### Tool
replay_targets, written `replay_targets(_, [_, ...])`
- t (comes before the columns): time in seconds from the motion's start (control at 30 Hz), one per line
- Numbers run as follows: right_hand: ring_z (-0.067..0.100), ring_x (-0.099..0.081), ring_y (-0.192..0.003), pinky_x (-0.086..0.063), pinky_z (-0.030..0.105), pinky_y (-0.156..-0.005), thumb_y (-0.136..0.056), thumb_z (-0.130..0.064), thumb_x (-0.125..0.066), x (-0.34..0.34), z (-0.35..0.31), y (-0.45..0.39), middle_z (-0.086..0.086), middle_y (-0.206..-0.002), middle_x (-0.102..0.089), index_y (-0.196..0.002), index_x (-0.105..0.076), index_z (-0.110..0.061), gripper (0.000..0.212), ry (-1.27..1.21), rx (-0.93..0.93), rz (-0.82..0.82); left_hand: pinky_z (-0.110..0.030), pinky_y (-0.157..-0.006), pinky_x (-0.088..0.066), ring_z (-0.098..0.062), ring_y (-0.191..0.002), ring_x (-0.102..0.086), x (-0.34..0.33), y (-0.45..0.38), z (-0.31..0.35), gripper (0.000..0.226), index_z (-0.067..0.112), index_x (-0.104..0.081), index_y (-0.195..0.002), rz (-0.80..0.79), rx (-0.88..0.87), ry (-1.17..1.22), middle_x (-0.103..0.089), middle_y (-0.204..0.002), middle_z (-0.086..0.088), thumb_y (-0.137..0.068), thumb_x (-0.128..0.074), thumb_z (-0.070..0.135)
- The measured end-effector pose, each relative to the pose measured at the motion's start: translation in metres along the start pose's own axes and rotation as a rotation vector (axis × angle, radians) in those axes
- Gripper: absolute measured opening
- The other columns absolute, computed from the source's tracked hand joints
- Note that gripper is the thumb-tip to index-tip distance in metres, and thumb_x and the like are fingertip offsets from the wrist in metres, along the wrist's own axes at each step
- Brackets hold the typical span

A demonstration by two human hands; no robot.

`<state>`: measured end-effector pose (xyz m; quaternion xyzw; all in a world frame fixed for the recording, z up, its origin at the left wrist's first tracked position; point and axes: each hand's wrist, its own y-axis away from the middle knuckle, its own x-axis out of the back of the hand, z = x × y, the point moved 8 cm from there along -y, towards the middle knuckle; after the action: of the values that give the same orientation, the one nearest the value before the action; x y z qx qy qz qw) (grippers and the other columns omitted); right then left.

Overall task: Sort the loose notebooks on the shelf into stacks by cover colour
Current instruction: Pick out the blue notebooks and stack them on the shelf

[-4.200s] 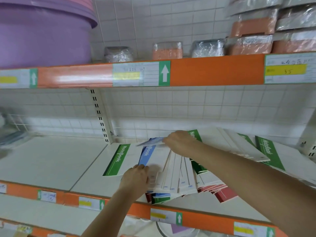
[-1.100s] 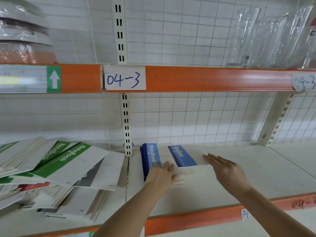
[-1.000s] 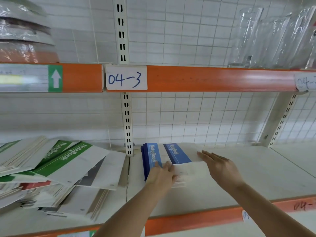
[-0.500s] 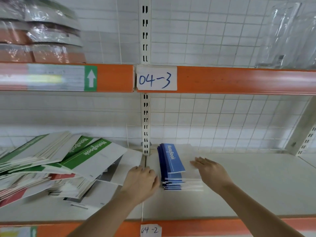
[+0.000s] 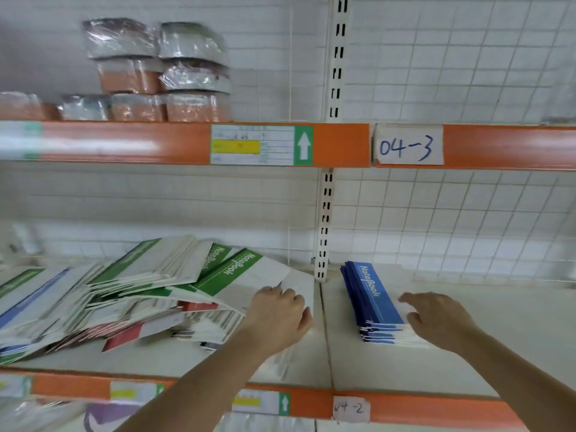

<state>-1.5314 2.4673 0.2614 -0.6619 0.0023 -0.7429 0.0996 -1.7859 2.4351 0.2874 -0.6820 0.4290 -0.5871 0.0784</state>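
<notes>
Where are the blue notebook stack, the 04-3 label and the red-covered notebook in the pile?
blue notebook stack (image 5: 372, 296): head view, on the top cover's blue band.
04-3 label (image 5: 408, 147): head view, on the handwritten paper's middle.
red-covered notebook (image 5: 123, 338): head view, on its red band.

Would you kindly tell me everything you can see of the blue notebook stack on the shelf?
The blue notebook stack lies flat on the white shelf board, just right of the slotted upright. Each thin, card-like cover has a blue band along its left edge, the top one printed "NoteBook" in white, and looks white beyond it. The edges are fairly even, slightly stepped at the front. The right hand rests over its right side; the left hand is apart from it.
</notes>
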Motion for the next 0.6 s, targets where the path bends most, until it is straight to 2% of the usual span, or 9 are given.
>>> replay_targets(0.17, [0.015, -0.057, -0.112, -0.044, 0.024, -0.087, -0.092, -0.029, -0.042, 0.025, -0.069, -0.013, -0.01, -0.13, -0.058, -0.136, -0.043, -0.038, 0.045, 0.043, -0.021, 0.036, -0.015, -0.043, -0.021, -0.012, -0.033, -0.041, 0.027, 0.03, -0.057, 0.038, 0.021, -0.047, -0.043, -0.049, -0.03, -0.035, -0.043, -0.04, 0.006, -0.077, -0.039, 0.034])
replay_targets(0.27, [0.018, -0.062, -0.1, -0.046, 0.026, -0.071, -0.092, -0.03, -0.044, 0.043, -0.123, -0.019, -0.008, -0.117, -0.064, -0.128, -0.051, -0.035, 0.037, 0.058, 0.034, 0.107, -0.014, -0.041, -0.027, -0.014, -0.033, -0.043, 0.038, 0.052, -0.096, 0.038, 0.02, -0.051, -0.045, -0.06, -0.039, -0.016, -0.046, -0.042, 0.005, -0.078, -0.039, 0.034])
replay_targets(0.37, [0.016, -0.066, -0.087, -0.044, 0.024, -0.061, -0.087, -0.027, -0.049, 0.064, -0.178, -0.024, -0.006, -0.104, -0.069, -0.126, -0.057, -0.031, 0.039, -0.012, 0.09, 0.219, -0.016, -0.039, -0.034, -0.015, -0.034, -0.047, 0.046, 0.077, -0.141, 0.037, 0.02, -0.053, -0.047, -0.066, -0.047, -0.014, -0.049, -0.044, 0.005, -0.078, -0.039, 0.035])
replay_targets(0.43, [0.014, -0.066, -0.089, -0.047, 0.022, -0.066, -0.088, -0.029, -0.049, 0.079, -0.218, -0.028, -0.005, -0.109, -0.068, -0.128, -0.055, -0.029, 0.041, -0.013, 0.122, 0.241, -0.018, -0.039, -0.036, -0.015, -0.036, -0.049, 0.052, 0.095, -0.175, 0.038, 0.019, -0.056, -0.05, -0.061, -0.04, -0.016, -0.05, -0.045, 0.005, -0.079, -0.039, 0.036])
replay_targets(0.5, [0.014, -0.064, -0.101, -0.052, 0.028, -0.078, -0.089, -0.034, -0.046, 0.093, -0.258, -0.03, -0.006, -0.123, -0.063, -0.134, -0.05, -0.032, 0.045, -0.014, 0.149, 0.238, -0.018, -0.04, -0.038, -0.015, -0.037, -0.048, 0.058, 0.115, -0.207, 0.038, 0.018, -0.057, -0.052, -0.056, -0.027, -0.014, -0.05, -0.046, 0.004, -0.08, -0.039, 0.037])
replay_targets(0.57, [0.011, -0.059, -0.112, -0.05, 0.026, -0.086, -0.092, -0.036, -0.042, 0.102, -0.299, -0.031, -0.009, -0.132, -0.057, -0.139, -0.043, -0.035, 0.046, -0.017, 0.18, 0.207, -0.017, -0.039, -0.039, -0.015, -0.035, -0.046, 0.066, 0.136, -0.239, 0.037, 0.018, -0.056, -0.051, -0.053, 0.0, -0.01, -0.048, -0.045, 0.004, -0.078, -0.039, 0.036])
replay_targets(0.6, [0.011, -0.057, -0.113, -0.047, 0.024, -0.086, -0.094, -0.036, -0.04, 0.106, -0.32, -0.032, -0.01, -0.133, -0.056, -0.139, -0.041, -0.035, 0.045, -0.012, 0.202, 0.201, -0.017, -0.039, -0.038, -0.015, -0.035, -0.046, 0.068, 0.148, -0.257, 0.035, 0.018, -0.055, -0.051, -0.055, 0.021, -0.016, -0.048, -0.044, 0.004, -0.076, -0.038, 0.035])
